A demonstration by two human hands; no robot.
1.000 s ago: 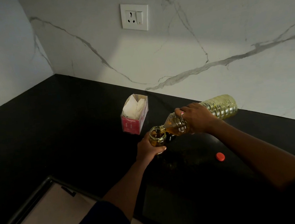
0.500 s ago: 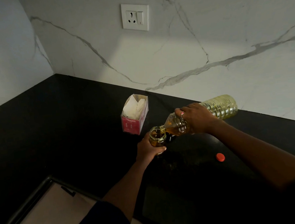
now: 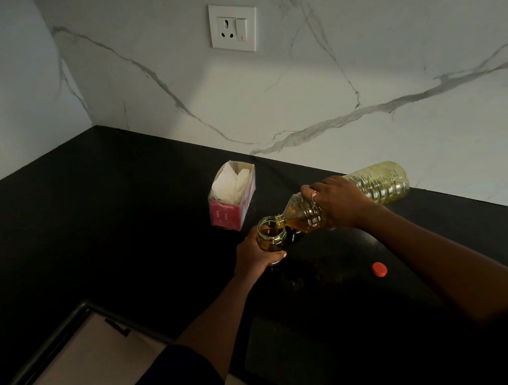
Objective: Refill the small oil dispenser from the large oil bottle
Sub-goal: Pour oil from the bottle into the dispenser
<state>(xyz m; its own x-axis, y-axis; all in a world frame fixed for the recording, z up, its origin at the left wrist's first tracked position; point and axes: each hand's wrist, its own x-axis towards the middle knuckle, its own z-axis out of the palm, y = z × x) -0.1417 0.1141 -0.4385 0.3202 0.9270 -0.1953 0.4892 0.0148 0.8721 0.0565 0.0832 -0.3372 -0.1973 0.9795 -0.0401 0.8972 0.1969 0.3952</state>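
Head view: a large oil bottle (image 3: 379, 183) of clear ribbed plastic lies tipped almost level above the glossy black countertop (image 3: 88, 212). Its base points far right toward the white, grey-veined marble wall (image 3: 357, 51), and its narrow mouth rests over the open rim of the small oil dispenser (image 3: 271, 233). The dispenser is a round glass jar with a threaded neck and amber oil inside. It stands upright on the counter, left of the bottle's mouth. A flat round red cap (image 3: 379, 269) lies on the counter near right, well apart from both. Just beyond the dispenser stands a pink carton (image 3: 233, 199), open-topped, with crumpled white paper in it (its printing is too small to read). A white socket plate (image 3: 233, 27) sits on the wall.

Set against half a second ago, bottle, dispenser and both hands have kept their places; I cannot tell whether the oil level has changed.

The left hand (image 3: 254, 256) reaches in from the near side, fingers curled round the dispenser's body. The right hand (image 3: 340, 202), wearing a ring, wraps over the bottle's shoulder from above, fingers gripping it, forearm stretching back to the near right.
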